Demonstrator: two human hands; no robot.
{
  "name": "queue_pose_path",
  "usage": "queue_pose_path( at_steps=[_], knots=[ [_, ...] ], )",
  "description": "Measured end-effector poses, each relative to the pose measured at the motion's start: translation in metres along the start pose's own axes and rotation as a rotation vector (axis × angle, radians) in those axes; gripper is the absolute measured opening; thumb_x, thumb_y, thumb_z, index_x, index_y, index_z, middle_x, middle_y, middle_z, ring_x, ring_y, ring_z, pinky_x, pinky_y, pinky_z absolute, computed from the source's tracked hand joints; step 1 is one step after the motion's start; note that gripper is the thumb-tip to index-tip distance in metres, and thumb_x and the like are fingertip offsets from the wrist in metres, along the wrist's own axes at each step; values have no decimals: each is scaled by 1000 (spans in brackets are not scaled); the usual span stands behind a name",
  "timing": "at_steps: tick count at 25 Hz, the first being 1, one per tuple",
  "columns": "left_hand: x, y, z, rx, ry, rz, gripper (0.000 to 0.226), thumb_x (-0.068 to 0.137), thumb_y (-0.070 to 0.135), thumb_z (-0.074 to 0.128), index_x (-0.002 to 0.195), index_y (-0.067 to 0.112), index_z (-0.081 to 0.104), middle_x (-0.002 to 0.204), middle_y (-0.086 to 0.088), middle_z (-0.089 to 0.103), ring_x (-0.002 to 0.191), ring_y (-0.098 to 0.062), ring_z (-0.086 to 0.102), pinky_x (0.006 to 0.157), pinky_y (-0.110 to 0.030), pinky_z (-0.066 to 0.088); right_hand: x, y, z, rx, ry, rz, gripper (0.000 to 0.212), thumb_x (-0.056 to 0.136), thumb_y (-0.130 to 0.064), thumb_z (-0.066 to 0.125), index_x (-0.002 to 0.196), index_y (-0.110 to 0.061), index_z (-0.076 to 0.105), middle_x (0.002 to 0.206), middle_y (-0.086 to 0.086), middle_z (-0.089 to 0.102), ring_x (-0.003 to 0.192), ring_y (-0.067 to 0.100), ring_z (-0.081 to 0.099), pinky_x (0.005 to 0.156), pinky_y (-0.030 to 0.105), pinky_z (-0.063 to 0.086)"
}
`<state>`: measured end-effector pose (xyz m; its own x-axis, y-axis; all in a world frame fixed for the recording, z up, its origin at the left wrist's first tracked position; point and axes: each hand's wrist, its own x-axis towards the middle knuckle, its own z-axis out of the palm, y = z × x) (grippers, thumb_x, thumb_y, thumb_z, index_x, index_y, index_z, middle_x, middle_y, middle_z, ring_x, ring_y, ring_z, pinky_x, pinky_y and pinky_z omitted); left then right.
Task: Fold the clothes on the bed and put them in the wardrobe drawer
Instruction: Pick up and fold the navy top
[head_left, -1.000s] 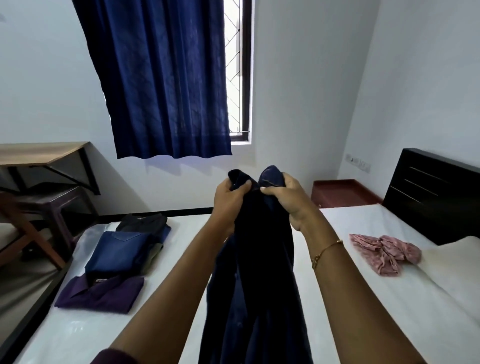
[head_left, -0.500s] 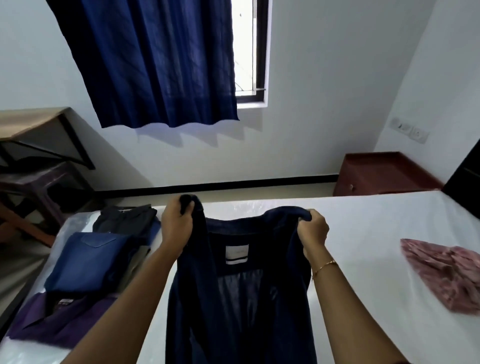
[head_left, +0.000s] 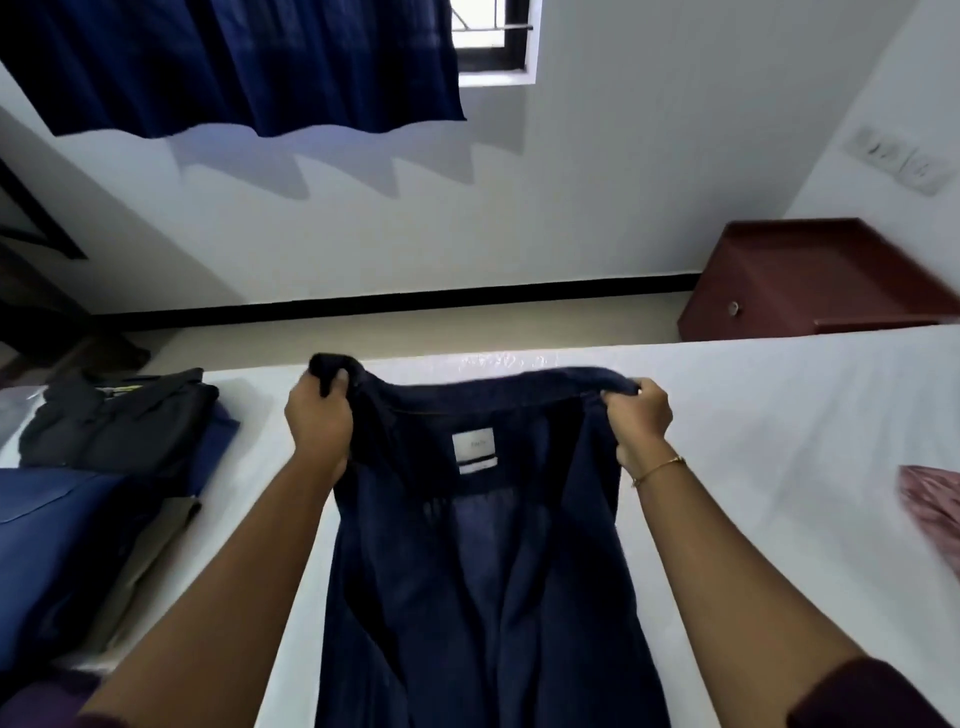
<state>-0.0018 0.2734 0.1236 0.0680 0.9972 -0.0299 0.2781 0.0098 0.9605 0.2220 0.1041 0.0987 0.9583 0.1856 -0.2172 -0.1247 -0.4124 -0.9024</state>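
Note:
A dark navy shirt (head_left: 478, 561) hangs spread in front of me over the white bed (head_left: 769, 426), its inside and a white neck label facing me. My left hand (head_left: 319, 421) grips its left shoulder and my right hand (head_left: 639, 418) grips its right shoulder, holding the collar line stretched between them. Folded clothes lie at the left of the bed: a black garment (head_left: 119, 415), a blue one (head_left: 57, 519) and a purple one (head_left: 36, 696) at the lower left corner. A pink crumpled garment (head_left: 932, 501) lies at the right edge. The wardrobe drawer is out of view.
A dark red bedside cabinet (head_left: 810, 280) stands beyond the bed at the right. A strip of floor runs between the bed and the white wall. A blue curtain (head_left: 234, 57) hangs over the window at the top. Dark furniture stands at the far left.
My hands have moved apart and lower, spreading the bunched navy shirt wide by its shoulders. My view has tilted down toward the bed.

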Motion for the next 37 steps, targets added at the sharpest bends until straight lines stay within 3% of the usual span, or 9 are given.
queue_pose_path(
  at_steps=[7,12,15,16,18,25,29,34,37],
  knots=[
    [31,-120,38,43,-5,-216,21,91,17,58,70,15,56,70,2,56,72,-19,55,73,-36,49,30,87,42,60,-27,201,24,88,-16,57,110,-6,56,100,6,56,86,19,52,70,27,42],
    [51,-89,87,-99,93,-221,33,91,12,56,59,14,46,61,3,45,58,-10,42,62,-27,39,50,58,84,93,99,85,19,90,-14,53,106,-4,57,104,9,60,86,20,53,76,28,45],
    [47,-68,130,-139,-336,-182,13,92,7,52,102,8,60,93,-10,63,87,-17,53,82,-32,48,45,35,120,14,-1,-138,18,92,-13,51,107,-2,56,98,8,61,85,19,53,67,16,40],
    [40,-68,140,-164,-576,-210,39,93,8,51,132,9,46,117,-12,60,102,-17,53,95,-35,45,39,37,132,-53,-136,-212,19,93,-14,51,107,-1,56,98,9,62,86,20,55,66,15,40],
    [21,-80,150,-107,-888,-279,63,98,11,43,151,16,9,135,2,44,118,-10,45,101,-26,40,29,55,153,-178,-391,-263,24,95,-15,47,110,0,58,105,15,64,98,27,58,79,23,41],
    [6,-165,144,248,-593,123,28,91,-3,52,118,0,57,114,-12,59,89,-11,61,74,-10,50,21,130,152,-44,-354,-171,29,90,-11,57,118,-7,63,114,7,66,108,15,58,91,17,43],
    [0,-179,155,238,-507,172,35,93,8,55,127,4,53,119,-11,52,79,-1,54,64,-10,51,21,146,159,113,-285,-207,24,90,-11,58,112,-7,67,107,1,68,103,11,61,96,27,47],
    [-4,-190,175,553,-371,320,50,98,27,44,146,29,30,110,0,45,80,-12,48,69,-21,35,30,165,168,145,-238,-336,25,90,-4,56,113,-1,66,107,7,68,100,8,59,92,15,46],
    [-12,-199,181,604,-334,350,47,96,25,48,142,26,39,112,-9,50,80,-23,55,66,-30,42,30,177,177,130,-204,-416,31,87,10,48,114,5,63,103,14,67,94,11,57,86,2,39]
  ],
)
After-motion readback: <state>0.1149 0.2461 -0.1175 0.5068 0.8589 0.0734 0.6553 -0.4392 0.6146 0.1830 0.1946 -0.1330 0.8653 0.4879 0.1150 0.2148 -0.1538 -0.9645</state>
